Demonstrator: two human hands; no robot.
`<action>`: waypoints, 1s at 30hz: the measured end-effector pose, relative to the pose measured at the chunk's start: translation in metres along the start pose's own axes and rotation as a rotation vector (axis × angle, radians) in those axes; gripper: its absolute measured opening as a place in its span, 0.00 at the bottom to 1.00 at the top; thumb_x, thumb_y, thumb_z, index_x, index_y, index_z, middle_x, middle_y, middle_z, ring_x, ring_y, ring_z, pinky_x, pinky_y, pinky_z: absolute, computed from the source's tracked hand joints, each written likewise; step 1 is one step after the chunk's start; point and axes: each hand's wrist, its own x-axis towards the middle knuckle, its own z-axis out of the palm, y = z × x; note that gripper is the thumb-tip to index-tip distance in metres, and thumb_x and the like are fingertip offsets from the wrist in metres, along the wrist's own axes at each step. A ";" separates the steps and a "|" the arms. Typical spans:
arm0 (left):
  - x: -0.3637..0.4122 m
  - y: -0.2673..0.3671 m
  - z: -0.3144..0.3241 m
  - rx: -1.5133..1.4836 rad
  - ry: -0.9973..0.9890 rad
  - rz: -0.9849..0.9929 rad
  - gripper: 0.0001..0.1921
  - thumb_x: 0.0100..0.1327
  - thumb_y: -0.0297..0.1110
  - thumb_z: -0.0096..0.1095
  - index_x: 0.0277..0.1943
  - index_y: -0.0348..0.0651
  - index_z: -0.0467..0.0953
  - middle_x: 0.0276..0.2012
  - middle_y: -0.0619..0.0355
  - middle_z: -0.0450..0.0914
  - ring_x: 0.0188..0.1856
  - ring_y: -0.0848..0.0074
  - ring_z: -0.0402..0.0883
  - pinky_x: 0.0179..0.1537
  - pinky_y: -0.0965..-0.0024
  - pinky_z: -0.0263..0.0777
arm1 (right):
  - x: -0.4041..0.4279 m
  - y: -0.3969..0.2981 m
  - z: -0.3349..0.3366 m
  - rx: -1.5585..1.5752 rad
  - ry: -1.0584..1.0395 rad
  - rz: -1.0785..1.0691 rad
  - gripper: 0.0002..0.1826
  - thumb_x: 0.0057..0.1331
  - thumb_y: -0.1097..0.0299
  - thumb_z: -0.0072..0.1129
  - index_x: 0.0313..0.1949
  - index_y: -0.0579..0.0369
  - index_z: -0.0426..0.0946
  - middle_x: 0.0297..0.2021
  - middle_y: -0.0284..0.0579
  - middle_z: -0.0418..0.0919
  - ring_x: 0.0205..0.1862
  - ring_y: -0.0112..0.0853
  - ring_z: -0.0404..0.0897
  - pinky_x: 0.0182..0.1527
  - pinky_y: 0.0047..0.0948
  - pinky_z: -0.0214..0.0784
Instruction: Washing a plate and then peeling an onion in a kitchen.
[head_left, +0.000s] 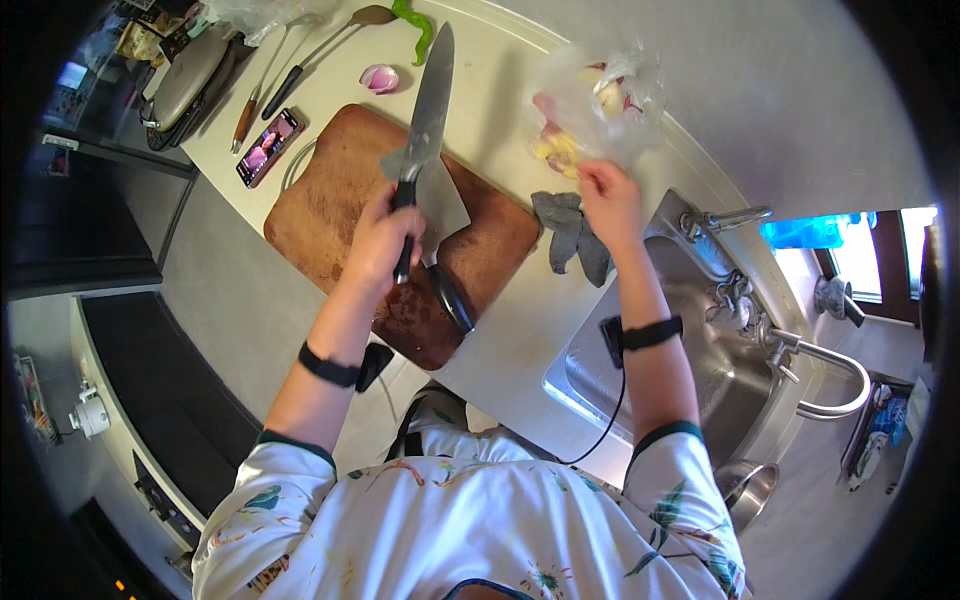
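My left hand (386, 244) is wrapped around the black handle of a chef's knife (431, 97), its blade pointing away from me. Beneath it, a cleaver (442, 206) with a broad blade and black handle lies on a brown wooden cutting board (345, 180). The board has damp patches near its front corner. My right hand (611, 199), fingers curled together, is at the near edge of a clear plastic bag (555, 82). Yellowish and reddish pieces show through the bag. Whether my fingers grip it is unclear. A grey fabric glove (574, 232) lies just below this hand.
Beyond the board are a piece of purple onion (379, 79), a green pepper (416, 34), a black-handled ladle (283, 94) and a wooden-handled utensil (244, 124). A lit phone (270, 148) lies left of the board. At right is a steel sink (675, 375) with a faucet (847, 367).
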 end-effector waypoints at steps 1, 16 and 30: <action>-0.011 -0.004 -0.004 -0.004 -0.001 0.001 0.13 0.50 0.21 0.50 0.41 0.39 0.66 0.23 0.56 0.69 0.15 0.75 0.66 0.16 0.74 0.61 | -0.001 0.010 -0.007 -0.004 0.000 -0.002 0.10 0.60 0.72 0.60 0.41 0.58 0.80 0.33 0.47 0.82 0.30 0.36 0.81 0.38 0.31 0.73; -0.077 -0.035 -0.010 0.073 0.073 0.061 0.12 0.54 0.18 0.52 0.41 0.40 0.65 0.25 0.60 0.70 0.17 0.80 0.68 0.17 0.77 0.63 | -0.020 -0.044 -0.020 -0.597 0.047 -0.216 0.06 0.59 0.70 0.60 0.35 0.58 0.79 0.33 0.53 0.79 0.36 0.48 0.80 0.42 0.41 0.71; -0.112 -0.057 0.064 0.332 -0.331 0.231 0.13 0.52 0.19 0.54 0.41 0.39 0.66 0.32 0.60 0.77 0.34 0.83 0.73 0.40 0.77 0.68 | -0.104 -0.065 -0.092 -0.506 0.260 -0.392 0.13 0.63 0.66 0.59 0.45 0.57 0.77 0.47 0.52 0.78 0.48 0.47 0.78 0.50 0.40 0.71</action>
